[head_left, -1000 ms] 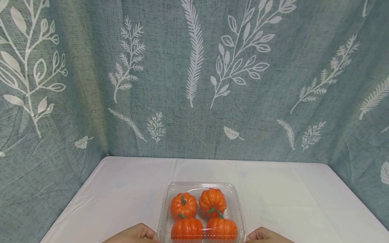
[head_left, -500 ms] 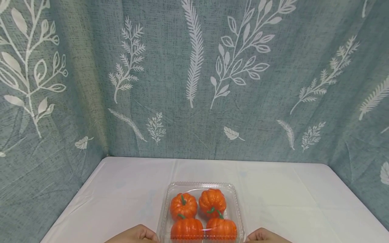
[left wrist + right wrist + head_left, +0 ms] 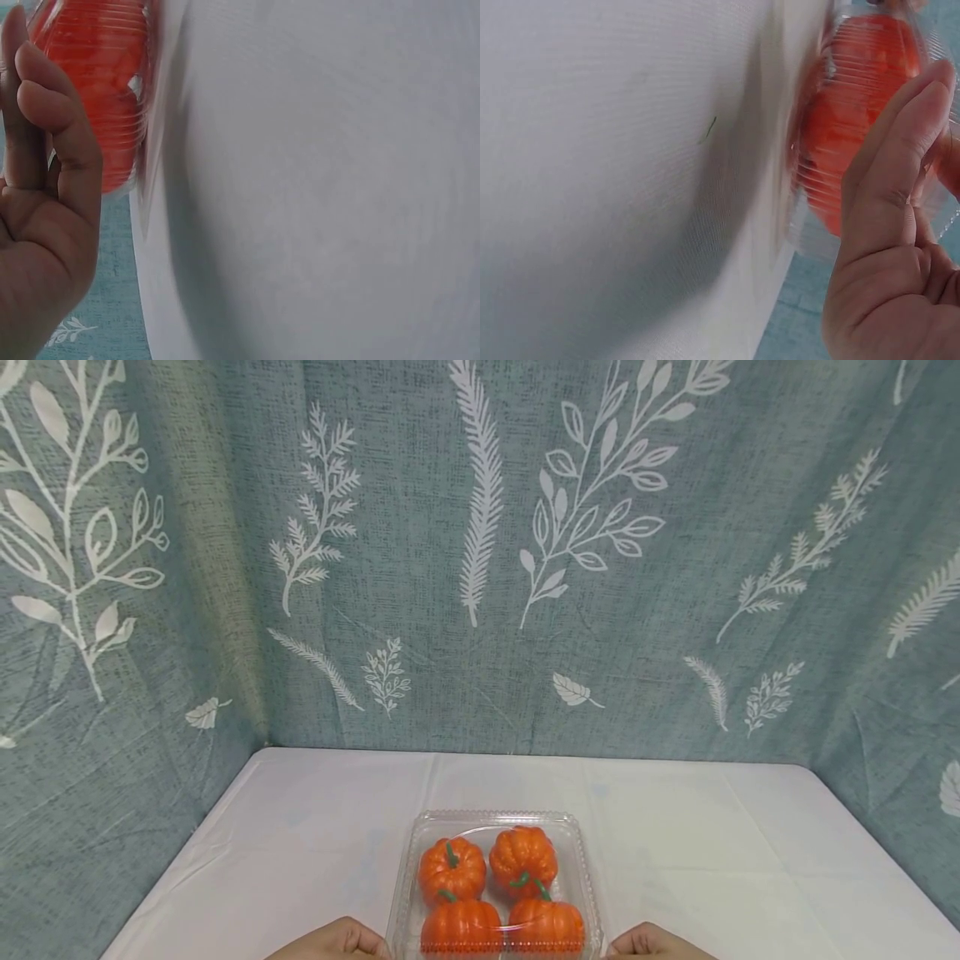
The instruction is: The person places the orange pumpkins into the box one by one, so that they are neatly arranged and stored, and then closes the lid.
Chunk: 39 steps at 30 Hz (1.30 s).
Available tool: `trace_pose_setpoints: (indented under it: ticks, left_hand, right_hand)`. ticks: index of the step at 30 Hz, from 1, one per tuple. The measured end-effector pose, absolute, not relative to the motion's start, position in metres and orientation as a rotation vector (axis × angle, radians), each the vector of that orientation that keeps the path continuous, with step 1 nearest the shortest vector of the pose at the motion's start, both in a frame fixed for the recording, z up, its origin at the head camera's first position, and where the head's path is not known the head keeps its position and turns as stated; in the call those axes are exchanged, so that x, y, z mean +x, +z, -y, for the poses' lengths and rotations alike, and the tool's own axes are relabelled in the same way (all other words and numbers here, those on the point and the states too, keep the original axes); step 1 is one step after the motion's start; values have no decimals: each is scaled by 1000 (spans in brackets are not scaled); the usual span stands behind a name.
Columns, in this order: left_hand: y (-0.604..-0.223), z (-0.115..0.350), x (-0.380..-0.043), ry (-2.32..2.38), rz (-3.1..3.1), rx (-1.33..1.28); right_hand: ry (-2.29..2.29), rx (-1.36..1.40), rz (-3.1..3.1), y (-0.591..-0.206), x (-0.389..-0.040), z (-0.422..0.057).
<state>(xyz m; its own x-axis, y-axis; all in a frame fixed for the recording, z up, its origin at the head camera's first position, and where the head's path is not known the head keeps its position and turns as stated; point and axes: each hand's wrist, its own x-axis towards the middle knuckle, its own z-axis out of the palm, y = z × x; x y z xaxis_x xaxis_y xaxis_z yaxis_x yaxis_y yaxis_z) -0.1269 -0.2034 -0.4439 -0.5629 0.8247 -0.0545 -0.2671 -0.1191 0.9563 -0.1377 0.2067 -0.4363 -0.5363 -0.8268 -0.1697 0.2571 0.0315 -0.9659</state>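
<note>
A clear plastic clamshell box (image 3: 495, 816) sits near the front middle of the table in the head view, cut off by the lower frame edge. Several small orange pumpkins (image 3: 523, 860) with green stems show through it. At the box's left edge, my left hand (image 3: 333, 939) pinches the rim between thumb and curled fingers. My right hand (image 3: 660, 941) grips the opposite edge the same way. Both wrist views show the ribbed side wall close to the fingers, the left hand (image 3: 52, 225) in one and the right hand (image 3: 889, 247) in the other.
A white cloth (image 3: 690, 827) covers the table on both sides of the box and behind it. Blue-green curtains (image 3: 420, 527) with white leaf prints stand along the back and both sides. A short thin green mark (image 3: 711, 127) shows on the white surface.
</note>
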Motion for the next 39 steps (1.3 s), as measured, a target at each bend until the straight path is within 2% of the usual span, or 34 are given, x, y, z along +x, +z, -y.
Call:
trace_pose_setpoints:
  ticks: [16, 26, 39]
  left_hand:
    - [-453, 203, -129, 1813, -1331, 672]
    - [-448, 201, -127, 1815, -1337, 668]
    - [-442, 199, -123, 1829, -1359, 531]
  right_hand:
    - [-1672, -752, -1444, -439, -141, -208]
    - [-1608, -723, -1428, -436, -142, -208]
    - [-1634, -710, -1430, -436, -141, -207]
